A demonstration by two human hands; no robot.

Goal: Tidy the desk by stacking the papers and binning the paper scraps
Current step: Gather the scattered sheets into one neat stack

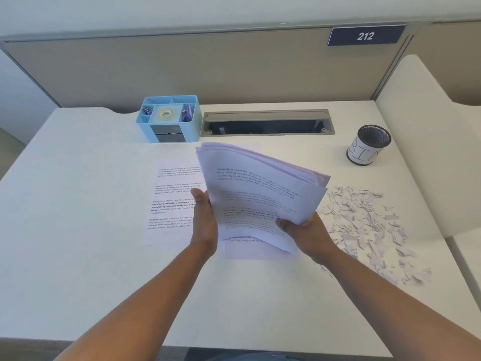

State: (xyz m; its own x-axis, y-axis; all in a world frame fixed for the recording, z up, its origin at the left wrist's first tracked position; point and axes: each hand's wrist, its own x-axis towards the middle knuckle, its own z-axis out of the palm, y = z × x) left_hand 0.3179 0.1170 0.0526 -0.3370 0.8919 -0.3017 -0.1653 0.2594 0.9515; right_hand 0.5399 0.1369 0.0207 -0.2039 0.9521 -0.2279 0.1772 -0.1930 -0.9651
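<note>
A sheaf of printed white papers [257,194] is held tilted above the middle of the white desk [78,230]. My left hand [204,222] holds its left edge, fingers hidden behind the sheets. My right hand [309,235] grips its lower right corner, thumb on top. One printed sheet [171,201] lies flat on the desk to the left, partly under the sheaf, and another sheet [250,252] lies beneath it. A spread of torn paper scraps [364,225] covers the desk on the right. A black mesh cup labelled as the bin [368,145] stands at the back right.
A light blue desk organiser [169,118] with tape and clips stands at the back centre-left. Beside it is a grey cable slot [268,122] in the desk. A beige partition with a "212" sign [365,35] closes the back. A white side panel [426,126] rises at the right.
</note>
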